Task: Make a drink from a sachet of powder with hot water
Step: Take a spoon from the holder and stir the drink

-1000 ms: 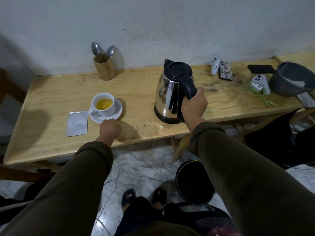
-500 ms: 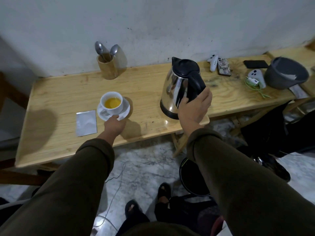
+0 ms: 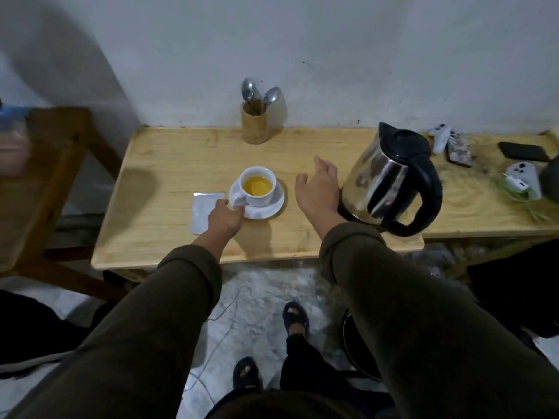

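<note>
A white cup (image 3: 258, 189) of yellow drink stands on a white saucer (image 3: 272, 207) on the wooden table (image 3: 169, 164). My left hand (image 3: 224, 217) grips the saucer's near left edge. It partly covers a silver sachet (image 3: 201, 210) lying flat left of the saucer. A steel kettle (image 3: 390, 182) with a black lid and handle stands to the right. My right hand (image 3: 317, 189) hovers open between cup and kettle, touching neither.
A wooden holder (image 3: 254, 122) with two spoons stands at the back by the wall. Controllers (image 3: 440, 139), a phone (image 3: 524, 151) and a green cable (image 3: 514, 192) lie at the far right. A wooden frame (image 3: 60, 164) stands left of the table.
My right hand has let go of the kettle handle and moved left, open. The kettle stays on the table. My left hand keeps hold of the saucer.
</note>
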Demonstrator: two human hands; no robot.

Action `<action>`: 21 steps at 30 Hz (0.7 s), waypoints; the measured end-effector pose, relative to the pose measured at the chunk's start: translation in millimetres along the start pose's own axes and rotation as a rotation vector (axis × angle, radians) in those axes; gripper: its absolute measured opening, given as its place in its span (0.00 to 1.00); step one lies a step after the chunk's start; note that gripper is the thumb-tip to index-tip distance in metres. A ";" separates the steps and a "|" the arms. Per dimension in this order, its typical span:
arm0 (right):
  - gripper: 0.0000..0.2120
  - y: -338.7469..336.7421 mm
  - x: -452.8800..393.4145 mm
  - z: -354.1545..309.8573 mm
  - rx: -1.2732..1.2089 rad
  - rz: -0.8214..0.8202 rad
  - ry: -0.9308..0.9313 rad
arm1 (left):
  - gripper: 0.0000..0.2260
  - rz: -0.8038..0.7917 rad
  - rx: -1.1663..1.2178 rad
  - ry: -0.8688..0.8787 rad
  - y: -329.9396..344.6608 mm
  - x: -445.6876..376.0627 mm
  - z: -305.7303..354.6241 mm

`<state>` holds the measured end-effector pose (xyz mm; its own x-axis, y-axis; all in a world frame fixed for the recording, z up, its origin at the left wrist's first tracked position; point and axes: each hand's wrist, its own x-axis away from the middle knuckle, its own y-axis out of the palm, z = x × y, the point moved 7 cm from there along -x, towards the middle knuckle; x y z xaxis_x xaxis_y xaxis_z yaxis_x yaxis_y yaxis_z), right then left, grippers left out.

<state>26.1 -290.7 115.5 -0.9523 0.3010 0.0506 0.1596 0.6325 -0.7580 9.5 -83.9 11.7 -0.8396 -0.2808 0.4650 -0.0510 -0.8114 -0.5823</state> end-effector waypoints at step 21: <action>0.17 127.8 -211.1 -110.4 0.126 -0.469 -0.227 | 0.15 -0.058 0.275 -0.318 7.4 -82.1 -10.7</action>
<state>276.2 -194.5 79.8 -0.9484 -0.1639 0.2715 -0.3158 0.5676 -0.7603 72.4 -61.4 -37.9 -0.6284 -0.3404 0.6994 0.0894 -0.9248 -0.3698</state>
